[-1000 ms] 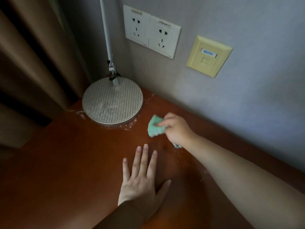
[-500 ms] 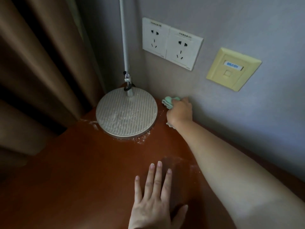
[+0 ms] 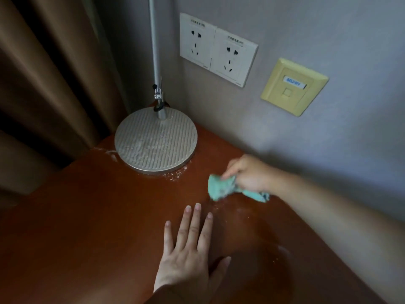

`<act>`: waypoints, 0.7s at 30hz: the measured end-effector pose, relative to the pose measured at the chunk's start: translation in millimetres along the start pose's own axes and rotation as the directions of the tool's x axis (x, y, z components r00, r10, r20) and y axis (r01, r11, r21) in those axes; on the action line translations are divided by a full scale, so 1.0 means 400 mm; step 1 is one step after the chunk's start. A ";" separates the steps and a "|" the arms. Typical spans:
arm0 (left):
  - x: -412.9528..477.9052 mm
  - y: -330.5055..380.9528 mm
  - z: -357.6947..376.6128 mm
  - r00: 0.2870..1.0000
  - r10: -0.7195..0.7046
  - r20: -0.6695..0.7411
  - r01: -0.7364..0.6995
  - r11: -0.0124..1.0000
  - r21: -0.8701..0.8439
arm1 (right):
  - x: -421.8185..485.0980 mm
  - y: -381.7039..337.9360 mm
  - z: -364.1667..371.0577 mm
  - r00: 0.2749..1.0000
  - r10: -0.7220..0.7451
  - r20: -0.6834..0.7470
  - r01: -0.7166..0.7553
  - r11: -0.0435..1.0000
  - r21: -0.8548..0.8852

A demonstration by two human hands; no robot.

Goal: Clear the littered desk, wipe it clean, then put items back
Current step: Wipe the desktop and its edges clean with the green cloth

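Dust (image 3: 175, 174) lies in pale specks on the reddish-brown counter (image 3: 76, 227), right against the front rim of the round ribbed lamp base (image 3: 155, 139), with another pale smear at the base's left edge. To the right of the lamp base and slightly nearer the camera, the right hand (image 3: 249, 174) grips a crumpled teal cleaning cloth (image 3: 221, 186). It is curled round the bunched middle, so one wad sticks out towards the base and a tail trails under the wrist. The cloth appears to rest on the counter, apart from the base. The left hand (image 3: 190, 257) lies palm down on the counter in front of the lamp base, much nearer the camera, its fingers (image 3: 194, 227) straight and slightly spread, holding nothing. A thin metal pole (image 3: 155, 51) rises from the back of the base. On the grey wall (image 3: 328, 29) behind and right of the base sit two white sockets (image 3: 217, 49) and, farther right, a yellow data-port plate (image 3: 293, 87). Brown curtains (image 3: 43, 73) hang left of the base.
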State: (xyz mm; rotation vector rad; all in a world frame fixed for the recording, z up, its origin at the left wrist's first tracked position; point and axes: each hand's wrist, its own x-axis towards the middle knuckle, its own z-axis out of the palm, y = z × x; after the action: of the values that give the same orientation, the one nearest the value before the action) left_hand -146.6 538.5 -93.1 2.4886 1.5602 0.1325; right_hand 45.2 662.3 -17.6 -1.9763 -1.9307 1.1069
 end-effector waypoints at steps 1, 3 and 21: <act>0.001 0.000 -0.001 1.000 0.000 -0.001 0.000 1.000 0.003 | 0.006 0.010 -0.031 0.988 0.069 -0.137 -0.055 0.993 0.107; 0.001 0.001 0.001 1.000 -0.004 -0.003 0.004 1.000 0.016 | 0.036 0.046 -0.070 0.896 0.193 -0.401 -0.126 0.974 0.187; 0.002 0.005 -0.023 0.998 0.018 0.064 -0.022 0.998 0.065 | -0.166 0.088 0.110 0.978 -0.060 -0.202 0.078 0.993 0.083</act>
State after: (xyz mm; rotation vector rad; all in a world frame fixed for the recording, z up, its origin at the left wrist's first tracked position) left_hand -146.1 539.7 -83.6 2.5323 1.5389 0.0044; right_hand 54.2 579.8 -44.2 -1.8781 -1.7996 0.9233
